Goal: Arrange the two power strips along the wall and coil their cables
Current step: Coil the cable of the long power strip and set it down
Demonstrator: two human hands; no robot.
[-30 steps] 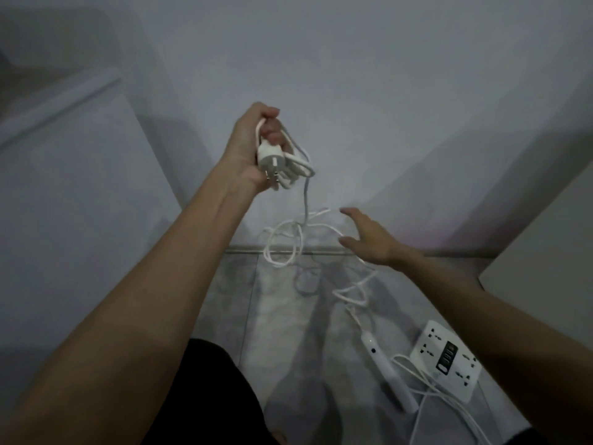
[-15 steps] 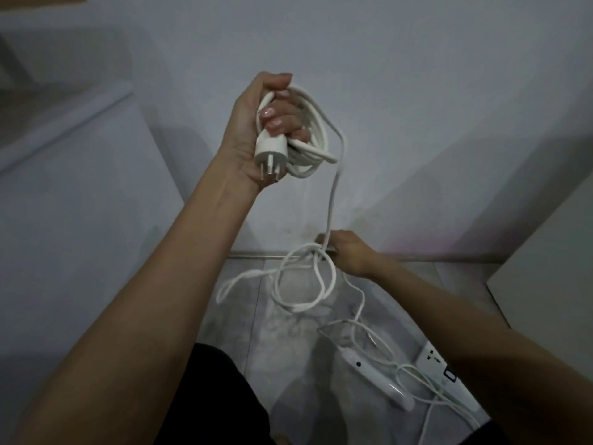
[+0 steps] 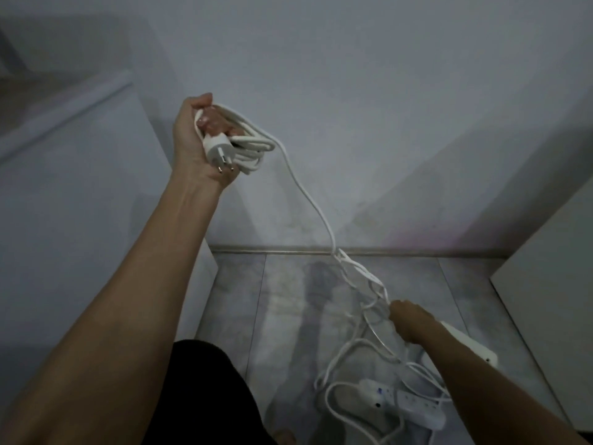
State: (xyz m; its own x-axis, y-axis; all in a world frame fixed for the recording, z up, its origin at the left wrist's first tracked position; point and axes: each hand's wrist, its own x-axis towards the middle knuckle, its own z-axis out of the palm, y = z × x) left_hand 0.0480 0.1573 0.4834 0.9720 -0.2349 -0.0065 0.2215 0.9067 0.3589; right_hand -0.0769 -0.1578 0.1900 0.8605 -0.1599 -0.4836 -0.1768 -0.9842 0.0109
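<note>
Cable (image 3: 308, 200) is only part coiled: left hand (image 3: 195, 139) grips plug and loops, right hand (image 3: 406, 319) pinches tangled slack above the floor, both strips (image 3: 407, 401) still off the wall.

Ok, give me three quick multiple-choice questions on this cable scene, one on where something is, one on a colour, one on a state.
1. Where is the long power strip?
A. on the floor
B. on a shelf
C. in the left hand

2. What colour is the cable?
A. black
B. white
C. red

3. What is the left hand doing?
A. hanging open
B. pressing the wall
C. gripping the plug and coiled loops

Answers: 1 A, it lies on the grey tiles near the right hand. 2 B, every strand is white. 3 C, fingers curl round the coil, plug pins showing.
</note>
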